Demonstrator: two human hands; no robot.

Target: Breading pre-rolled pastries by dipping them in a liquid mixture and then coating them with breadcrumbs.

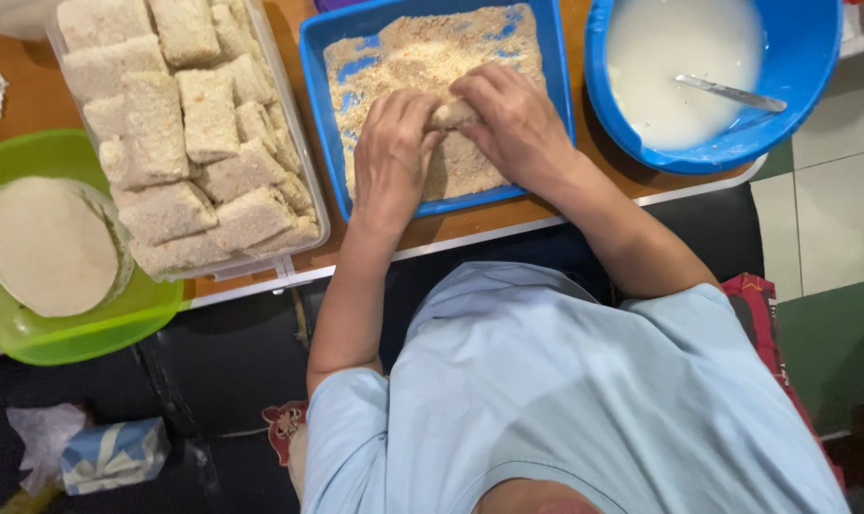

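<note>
A blue rectangular tray (318, 57) holds a bed of tan breadcrumbs (422, 52). Both my hands are in it, pressed together around a crumb-coated piece (453, 114). My left hand (391, 152) covers the piece's left side with fingers curled over it. My right hand (508, 119) grips it from the right, fingers on top. Most of the piece is hidden under my fingers.
A clear container (304, 162) to the left holds several breaded pieces (185, 133). Further left, a green bowl (32, 338) holds a stack of round pale wrappers (47, 243). A blue bowl (803, 76) at the right holds white batter and a metal spoon (732, 92). A tissue pack (113, 455) lies on the dark floor.
</note>
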